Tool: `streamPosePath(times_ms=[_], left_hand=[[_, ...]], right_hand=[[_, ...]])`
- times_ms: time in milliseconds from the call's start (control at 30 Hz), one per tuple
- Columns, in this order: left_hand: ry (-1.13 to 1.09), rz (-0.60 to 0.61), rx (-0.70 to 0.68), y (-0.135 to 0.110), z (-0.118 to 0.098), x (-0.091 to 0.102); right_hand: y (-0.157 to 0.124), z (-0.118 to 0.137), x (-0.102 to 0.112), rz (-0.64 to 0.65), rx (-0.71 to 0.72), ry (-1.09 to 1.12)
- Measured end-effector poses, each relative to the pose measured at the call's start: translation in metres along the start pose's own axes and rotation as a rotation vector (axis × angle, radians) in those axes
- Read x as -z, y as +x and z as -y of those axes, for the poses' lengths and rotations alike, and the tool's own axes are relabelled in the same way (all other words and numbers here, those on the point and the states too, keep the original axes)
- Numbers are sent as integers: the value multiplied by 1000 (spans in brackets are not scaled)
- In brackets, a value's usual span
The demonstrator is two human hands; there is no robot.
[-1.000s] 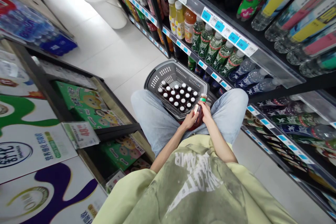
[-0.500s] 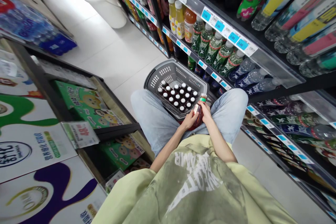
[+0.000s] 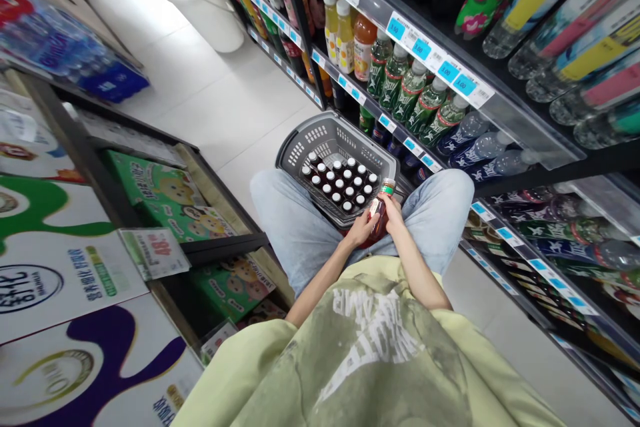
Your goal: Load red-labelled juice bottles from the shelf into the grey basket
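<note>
Between my knees, my left hand point(image 3: 363, 227) and my right hand point(image 3: 393, 209) are both closed around one bottle point(image 3: 379, 208). It has a reddish-brown body, a green band near its neck and a pale cap, and stands tilted. My left fingers wrap its lower part, and my right fingers lie along its right side. Just beyond the hands is a grey shopping basket point(image 3: 306, 121) with slotted walls. Several dark bottles point(image 3: 340, 183) with white caps stand upright in rows inside it. Something red shows partly below my hands, mostly hidden.
To the right rise drink shelves with price tags point(image 3: 419, 49) and green-labelled bottles point(image 3: 411, 88). Cartons point(image 3: 75, 240) and a low shelf with green boxes point(image 3: 155, 197) border the left. A white bucket point(image 3: 215, 13) and packed water bottles point(image 3: 75, 47) sit farther off on the floor.
The view has shifted very slightly. Both hands stay on the bottle in nearly the same position, and the basket and its bottles look unchanged.
</note>
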State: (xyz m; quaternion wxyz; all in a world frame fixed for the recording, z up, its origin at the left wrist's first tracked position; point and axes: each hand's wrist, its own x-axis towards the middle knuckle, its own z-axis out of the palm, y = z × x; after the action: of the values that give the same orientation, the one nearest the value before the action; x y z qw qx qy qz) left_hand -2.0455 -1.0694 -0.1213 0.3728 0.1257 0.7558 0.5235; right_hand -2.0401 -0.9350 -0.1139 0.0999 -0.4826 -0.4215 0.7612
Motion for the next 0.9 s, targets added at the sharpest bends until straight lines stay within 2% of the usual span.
streamPosePath(times_ms=[900], left_hand=[[-32, -14, 1, 3, 5, -2]], right_hand=[[1, 1, 2, 10, -6, -12]])
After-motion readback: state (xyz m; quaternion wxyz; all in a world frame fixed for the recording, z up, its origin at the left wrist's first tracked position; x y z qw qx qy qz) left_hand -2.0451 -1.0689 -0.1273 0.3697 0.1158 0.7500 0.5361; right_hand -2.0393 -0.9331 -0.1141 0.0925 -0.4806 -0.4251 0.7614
